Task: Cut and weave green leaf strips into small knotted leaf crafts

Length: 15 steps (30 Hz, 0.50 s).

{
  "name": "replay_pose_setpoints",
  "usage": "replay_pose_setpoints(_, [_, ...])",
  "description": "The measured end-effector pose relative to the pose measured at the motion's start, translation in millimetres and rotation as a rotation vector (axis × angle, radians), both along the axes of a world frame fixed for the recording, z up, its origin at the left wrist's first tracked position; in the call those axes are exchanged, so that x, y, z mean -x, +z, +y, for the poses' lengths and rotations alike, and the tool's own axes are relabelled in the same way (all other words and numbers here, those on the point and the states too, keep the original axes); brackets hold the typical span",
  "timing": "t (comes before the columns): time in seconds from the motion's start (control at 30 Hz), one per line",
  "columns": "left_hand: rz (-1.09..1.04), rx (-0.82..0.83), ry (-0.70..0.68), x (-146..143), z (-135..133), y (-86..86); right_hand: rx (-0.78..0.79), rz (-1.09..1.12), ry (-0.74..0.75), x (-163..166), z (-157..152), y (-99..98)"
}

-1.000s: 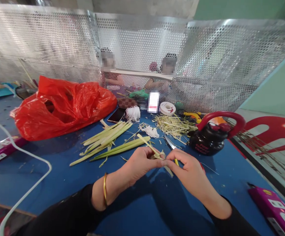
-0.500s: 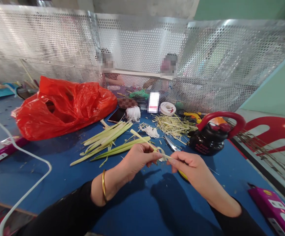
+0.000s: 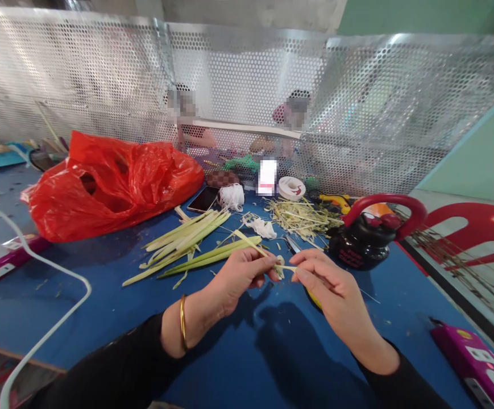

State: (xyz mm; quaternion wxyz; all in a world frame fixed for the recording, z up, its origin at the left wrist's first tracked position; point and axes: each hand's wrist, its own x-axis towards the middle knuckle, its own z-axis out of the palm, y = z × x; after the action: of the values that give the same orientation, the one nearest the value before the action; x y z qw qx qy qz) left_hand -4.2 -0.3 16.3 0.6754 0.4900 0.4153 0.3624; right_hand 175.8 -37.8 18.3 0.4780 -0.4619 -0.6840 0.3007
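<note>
Between thumb and fingers, my left hand (image 3: 247, 270) pinches a pale green plant strip (image 3: 249, 242), whose far end slants up to the left. My right hand (image 3: 329, 284) pinches the strip's other end, so a short length stretches between the two hands above the table. Under my right hand lie scissors (image 3: 292, 244) with yellow handles, largely covered by the hand. Long pale green stalks (image 3: 187, 236) rest beyond my left hand, with several greener stalks (image 3: 215, 257) closer to it.
A red plastic bag (image 3: 119, 187) stands back left. Behind are a phone (image 3: 204, 199), white string (image 3: 231, 197), a lit phone (image 3: 267, 177), a tape roll (image 3: 291, 188) and shredded trimmings (image 3: 300, 218). A black kettle-shaped object (image 3: 360, 247) stands right; purple power strips (image 3: 470, 358) lie at the sides.
My right hand has turned slightly, its fingers now reaching higher over the strip. The strip's far end has shifted slightly right and down. Both hands still grip it.
</note>
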Motion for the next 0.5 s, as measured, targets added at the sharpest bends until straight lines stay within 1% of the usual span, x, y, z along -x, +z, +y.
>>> replay_pose_setpoints(0.03, [0.002, 0.001, -0.023, -0.7, -1.2, -1.0, 0.002, 0.063, 0.028, 1.2, -1.8, -2.1])
replay_pose_setpoints(0.1, [-0.001, -0.003, -0.065, -1.7, -3.0, -2.2, 0.057, 0.174, 0.13, 2.7, -4.2, -5.6])
replay_pose_setpoints(0.17, [-0.004, -0.006, -0.042, -2.2, -3.9, -2.4, 0.117, 0.207, 0.205, 2.8, -5.1, -6.9])
replay_pose_setpoints(0.2, [-0.004, -0.007, -0.008, -2.3, -3.9, -2.1, 0.134, 0.187, 0.21, 2.3, -5.2, -6.7])
replay_pose_setpoints(0.27, [0.002, -0.011, 0.052, -2.5, -3.7, -1.2, 0.137, 0.122, 0.183, 0.9, -4.9, -5.4])
replay_pose_setpoints(0.3, [0.003, -0.015, 0.059, -2.6, -3.7, -0.8, 0.133, 0.105, 0.175, 0.1, -4.6, -4.9])
replay_pose_setpoints(0.37, [0.004, -0.023, 0.036, -2.6, -3.9, -0.2, 0.123, 0.13, 0.168, -0.8, -3.4, -4.9])
replay_pose_setpoints(0.43, [0.011, -0.032, 0.007, -2.5, -4.6, -0.1, 0.127, 0.178, 0.115, -0.5, -1.0, -5.9])
replay_pose_setpoints(0.5, [0.027, -0.042, -0.021, -2.3, -5.5, -0.3, 0.198, 0.184, 0.048, 0.7, 2.6, -6.8])
